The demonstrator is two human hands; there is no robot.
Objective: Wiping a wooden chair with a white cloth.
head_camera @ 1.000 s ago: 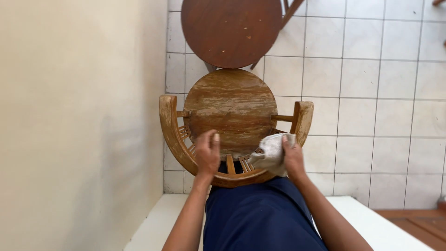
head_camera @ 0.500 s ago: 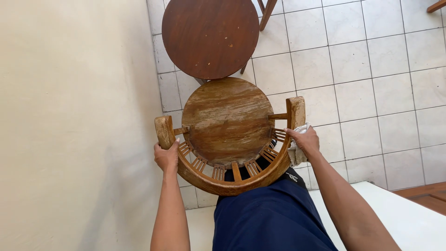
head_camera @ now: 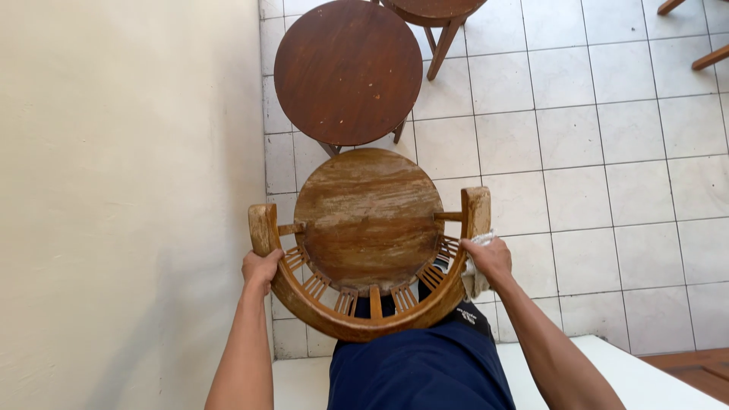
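A wooden chair with a round worn seat and a curved spindle backrest stands right in front of me. My left hand grips the left end of the curved armrest. On the right armrest end rests my right hand, closed around a white cloth bunched under the palm. My dark blue trousers show below the backrest.
A round dark wooden table stands just beyond the chair on the white tiled floor. A cream wall runs along the left. More wooden furniture legs show at the top right. A white ledge lies at the bottom.
Both hands slid outward from the back of the chair's backrest to the armrest ends, the right one carrying the cloth. The view tilted, showing more of the floor ahead.
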